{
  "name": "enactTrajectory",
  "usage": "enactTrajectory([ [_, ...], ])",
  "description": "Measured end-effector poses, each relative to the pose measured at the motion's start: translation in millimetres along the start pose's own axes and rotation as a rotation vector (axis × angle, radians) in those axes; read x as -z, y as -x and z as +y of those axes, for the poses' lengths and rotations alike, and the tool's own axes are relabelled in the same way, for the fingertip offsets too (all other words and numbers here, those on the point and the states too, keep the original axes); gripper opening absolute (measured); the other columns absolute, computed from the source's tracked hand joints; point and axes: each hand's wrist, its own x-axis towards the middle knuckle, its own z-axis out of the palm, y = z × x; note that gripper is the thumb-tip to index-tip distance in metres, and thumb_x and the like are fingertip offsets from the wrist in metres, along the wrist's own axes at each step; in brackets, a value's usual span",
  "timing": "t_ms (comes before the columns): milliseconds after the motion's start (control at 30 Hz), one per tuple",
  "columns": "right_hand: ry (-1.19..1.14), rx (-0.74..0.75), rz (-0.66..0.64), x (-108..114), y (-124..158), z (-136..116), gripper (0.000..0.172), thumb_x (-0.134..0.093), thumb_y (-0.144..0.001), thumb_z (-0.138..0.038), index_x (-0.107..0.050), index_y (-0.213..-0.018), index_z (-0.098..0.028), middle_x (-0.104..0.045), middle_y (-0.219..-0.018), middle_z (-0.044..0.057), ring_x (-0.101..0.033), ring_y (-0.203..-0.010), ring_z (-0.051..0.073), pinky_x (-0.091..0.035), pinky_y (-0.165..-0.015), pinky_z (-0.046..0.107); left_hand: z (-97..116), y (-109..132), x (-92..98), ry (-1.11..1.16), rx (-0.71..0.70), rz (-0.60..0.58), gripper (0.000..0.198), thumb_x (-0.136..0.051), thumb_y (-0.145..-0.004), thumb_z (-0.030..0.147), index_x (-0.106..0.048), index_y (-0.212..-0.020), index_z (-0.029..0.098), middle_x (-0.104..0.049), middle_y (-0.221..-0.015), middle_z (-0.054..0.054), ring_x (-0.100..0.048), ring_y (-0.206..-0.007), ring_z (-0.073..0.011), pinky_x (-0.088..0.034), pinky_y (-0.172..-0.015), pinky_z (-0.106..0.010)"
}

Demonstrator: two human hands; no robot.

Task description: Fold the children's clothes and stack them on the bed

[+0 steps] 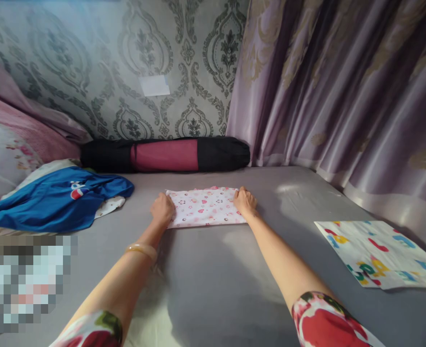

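A folded white cloth with small pink flowers (205, 207) lies flat on the grey bed sheet (213, 270) ahead of me. My left hand (162, 209) rests on its left edge with the fingers curled down onto the fabric. At the cloth's right edge my right hand (245, 202) does the same, fingers bent and pinching the far corner. Both arms reach straight forward; a pale bangle circles my left wrist.
A black and maroon roll bag (165, 154) lies along the patterned wall. A blue garment (53, 200) is heaped at the left beside pink pillows (13, 144). A folded white cloth with coloured shapes (379, 253) lies at the right, below purple curtains (343, 96).
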Motion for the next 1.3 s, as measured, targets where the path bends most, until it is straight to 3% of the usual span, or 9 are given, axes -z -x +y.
enactTrajectory([
  [233,-0.089,-0.040,-0.149,21,-2,2,0.037,-0.032,-0.100,-0.032,-0.059,-0.116,-0.013,-0.067,-0.111,0.019,-0.065,-0.103,0.030,-0.049,-0.081,0.038,11,11,19.1,-0.026,-0.013,0.031,0.038,-0.036,-0.096,0.033,-0.054,-0.111,0.002,-0.061,-0.113,-0.029,-0.061,-0.104,-0.0368,-0.043,-0.082,-0.039],
  [333,-0.063,-0.011,-0.067,29,8,-9,0.036,-0.032,-0.098,-0.022,-0.059,-0.117,-0.009,-0.063,-0.118,0.021,-0.061,-0.110,0.030,-0.046,-0.088,0.039,30,29,21.9,-0.084,-0.154,0.094,0.037,-0.039,-0.094,0.032,-0.056,-0.112,0.004,-0.057,-0.119,-0.027,-0.055,-0.111,-0.0363,-0.042,-0.089,-0.041],
  [433,-0.029,0.205,0.033,24,28,-34,0.037,-0.032,-0.094,-0.012,-0.060,-0.118,-0.009,-0.059,-0.125,0.020,-0.054,-0.119,0.028,-0.040,-0.098,0.038,55,52,15.2,-0.077,-0.321,-0.001,0.033,-0.040,-0.094,0.029,-0.058,-0.115,0.012,-0.059,-0.121,-0.020,-0.052,-0.115,-0.0338,-0.042,-0.092,-0.043],
  [533,-0.063,0.500,-0.073,9,47,-58,0.040,-0.030,-0.096,-0.014,-0.058,-0.125,-0.014,-0.057,-0.133,0.015,-0.048,-0.127,0.023,-0.035,-0.106,0.037,73,67,4.0,-0.046,-0.436,-0.074,0.035,-0.036,-0.095,0.027,-0.057,-0.120,0.016,-0.059,-0.128,-0.016,-0.047,-0.123,-0.0319,-0.039,-0.099,-0.045],
  [600,-0.082,0.592,-0.137,-3,54,-66,0.043,-0.028,-0.098,-0.017,-0.053,-0.133,-0.015,-0.049,-0.144,0.011,-0.039,-0.136,0.022,-0.028,-0.112,0.040,76,70,-3.5,-0.038,-0.461,-0.093,0.039,-0.033,-0.096,0.025,-0.055,-0.127,0.014,-0.055,-0.136,-0.017,-0.040,-0.132,-0.0326,-0.033,-0.106,-0.048],
  [700,-0.058,0.623,-0.178,-15,58,-65,0.048,-0.026,-0.099,-0.020,-0.045,-0.143,-0.015,-0.038,-0.153,0.008,-0.026,-0.143,0.021,-0.018,-0.117,0.043,72,68,-13.5,-0.040,-0.462,-0.130,0.046,-0.031,-0.096,0.024,-0.049,-0.137,0.014,-0.045,-0.147,-0.017,-0.032,-0.140,-0.0334,-0.023,-0.112,-0.054],
  [800,-0.015,0.651,-0.152,-21,56,-60,0.050,-0.026,-0.100,-0.024,-0.041,-0.147,-0.017,-0.035,-0.155,0.006,-0.025,-0.144,0.022,-0.014,-0.118,0.041,64,63,-20.5,-0.055,-0.459,-0.124,0.049,-0.031,-0.097,0.028,-0.045,-0.142,0.016,-0.040,-0.151,-0.016,-0.031,-0.142,-0.0320,-0.019,-0.115,-0.054],
  [1033,0.032,0.553,-0.060,-24,50,-53,0.050,-0.028,-0.101,-0.036,-0.042,-0.147,-0.020,-0.034,-0.155,0.008,-0.026,-0.144,0.025,-0.014,-0.118,0.047,49,48,-22.6,-0.092,-0.368,-0.107,0.059,-0.030,-0.097,0.046,-0.043,-0.145,0.014,-0.033,-0.155,-0.017,-0.026,-0.144,-0.0344,-0.018,-0.115,-0.052],
  [1300,0.049,0.425,-0.051,-22,36,-34,0.053,-0.027,-0.101,-0.036,-0.038,-0.148,-0.012,-0.029,-0.157,0.012,-0.021,-0.145,0.025,-0.017,-0.116,0.042,25,36,-13.3,-0.109,-0.236,-0.059,0.062,-0.029,-0.097,0.049,-0.043,-0.144,0.011,-0.034,-0.154,-0.020,-0.028,-0.143,-0.0338,-0.021,-0.115,-0.052],
])
